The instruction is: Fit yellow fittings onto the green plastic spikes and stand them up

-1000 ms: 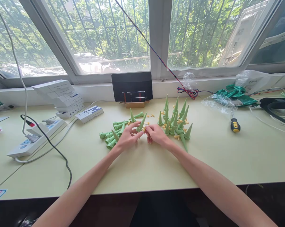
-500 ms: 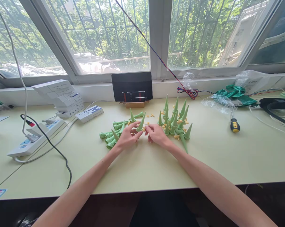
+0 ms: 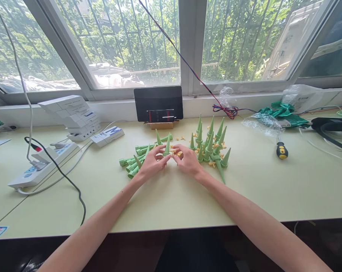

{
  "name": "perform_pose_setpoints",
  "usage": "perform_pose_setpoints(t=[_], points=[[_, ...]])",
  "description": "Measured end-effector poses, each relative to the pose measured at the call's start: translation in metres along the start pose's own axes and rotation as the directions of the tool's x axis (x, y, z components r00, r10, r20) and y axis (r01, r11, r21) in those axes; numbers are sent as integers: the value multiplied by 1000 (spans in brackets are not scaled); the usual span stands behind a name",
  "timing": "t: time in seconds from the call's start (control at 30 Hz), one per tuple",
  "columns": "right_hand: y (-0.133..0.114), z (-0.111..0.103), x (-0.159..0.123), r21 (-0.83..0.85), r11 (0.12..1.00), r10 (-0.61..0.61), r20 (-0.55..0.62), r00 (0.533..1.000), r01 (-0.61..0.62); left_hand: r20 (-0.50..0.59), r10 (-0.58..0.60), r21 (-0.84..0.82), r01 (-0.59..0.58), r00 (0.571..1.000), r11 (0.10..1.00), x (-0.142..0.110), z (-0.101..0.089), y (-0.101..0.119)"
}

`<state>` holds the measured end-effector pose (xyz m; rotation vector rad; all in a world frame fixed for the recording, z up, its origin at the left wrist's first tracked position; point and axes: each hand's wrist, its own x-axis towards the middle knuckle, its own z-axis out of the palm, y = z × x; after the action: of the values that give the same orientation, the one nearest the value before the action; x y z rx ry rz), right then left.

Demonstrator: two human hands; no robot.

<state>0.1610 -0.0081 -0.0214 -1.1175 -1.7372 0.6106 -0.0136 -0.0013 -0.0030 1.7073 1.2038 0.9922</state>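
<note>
My left hand (image 3: 153, 161) is closed around a green cone-shaped spike (image 3: 167, 146) that points upward. My right hand (image 3: 188, 160) is just to its right, thumb and index finger apart, with small yellow valve pieces (image 3: 176, 153) visible between and behind the fingers. Whether it touches one of them is hard to make out. Left of my left hand lie several green ribbed tubes (image 3: 133, 172) and more green cones (image 3: 138, 162). A cluster of upright green spikes (image 3: 208, 147) with yellow valves fitted stands beside my right hand.
A tablet (image 3: 158, 100) with a phone (image 3: 160, 115) before it stands at the back. On the left are white boxes (image 3: 71, 113) and a power strip (image 3: 43, 166) with cables. A screwdriver (image 3: 281, 150), green plastic bag (image 3: 287, 115) and headphones (image 3: 335, 132) lie right.
The spike in my left hand has shifted slightly left and stands more upright. My right hand's thumb and index finger have spread apart, showing yellow pieces between them.
</note>
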Motion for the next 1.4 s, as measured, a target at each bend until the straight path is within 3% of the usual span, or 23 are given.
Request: perform_pose_setpoints(t=[0.6, 0.9, 1.0, 1.4], points=[[3, 0, 0, -25, 997, -67, -34, 997, 66, 48, 23, 7, -23, 999, 1000, -2, -1, 4], [3, 0, 0, -11, 998, -67, -41, 997, 67, 93, -44, -335, 73, 995, 939, 2, 1, 1], [3, 0, -1, -15, 998, -66, -46, 997, 66, 111, -38, -380, 78, 993, 922, 3, 1, 0], [2, -1, 0, -23, 998, -66, -64, 996, 64, 84, 8, -279, 15, 996, 960, 1, 2, 2]])
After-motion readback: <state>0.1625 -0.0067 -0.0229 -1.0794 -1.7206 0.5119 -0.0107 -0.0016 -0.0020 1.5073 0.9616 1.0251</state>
